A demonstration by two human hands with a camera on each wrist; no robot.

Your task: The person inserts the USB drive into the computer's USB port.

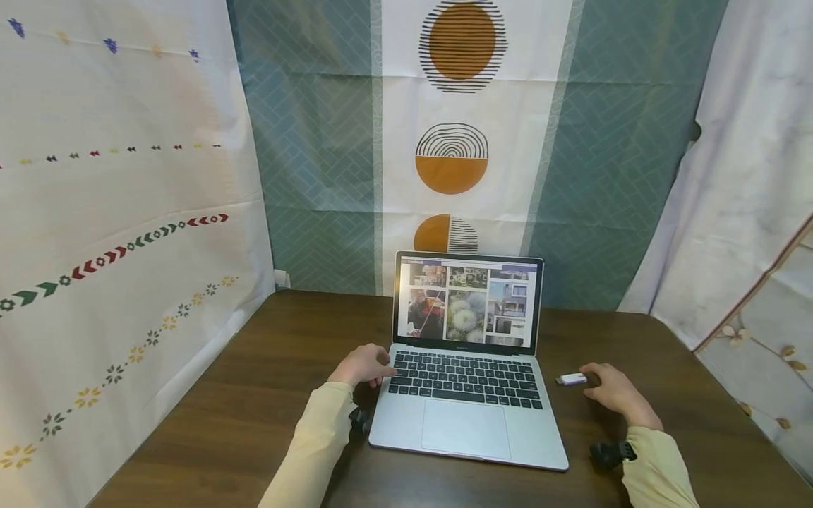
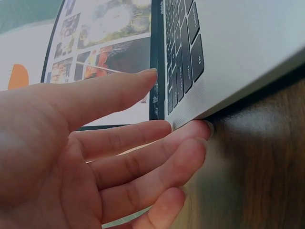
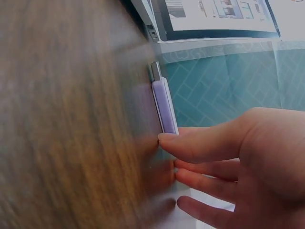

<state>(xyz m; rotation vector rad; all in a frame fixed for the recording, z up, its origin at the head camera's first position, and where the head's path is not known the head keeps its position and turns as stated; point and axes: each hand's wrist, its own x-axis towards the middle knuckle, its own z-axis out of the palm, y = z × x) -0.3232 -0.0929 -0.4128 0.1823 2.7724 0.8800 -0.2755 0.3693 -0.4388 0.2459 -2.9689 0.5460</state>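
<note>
An open silver laptop [image 1: 466, 427] sits on the dark wooden table, photo tiles on its lit screen. My left hand [image 1: 363, 365] is at its left edge. In the left wrist view that hand's fingers [image 2: 138, 176] extend loosely to the laptop's side, with the thumb above the edge by the keyboard [image 2: 188, 57]. To the right of the laptop, my right hand [image 1: 616, 391] pinches the rear end of a small white and lavender USB flash drive [image 1: 574, 379] between thumb and index finger. Its metal plug [image 3: 155, 70] points toward the laptop, close over the tabletop.
The wooden table [image 1: 248, 381] ends against a teal and white patterned curtain [image 1: 311, 162] behind the laptop. White cloths hang on the left [image 1: 121, 212] and right [image 1: 749, 183]. A port shows on the laptop's side [image 3: 152, 33] in the right wrist view.
</note>
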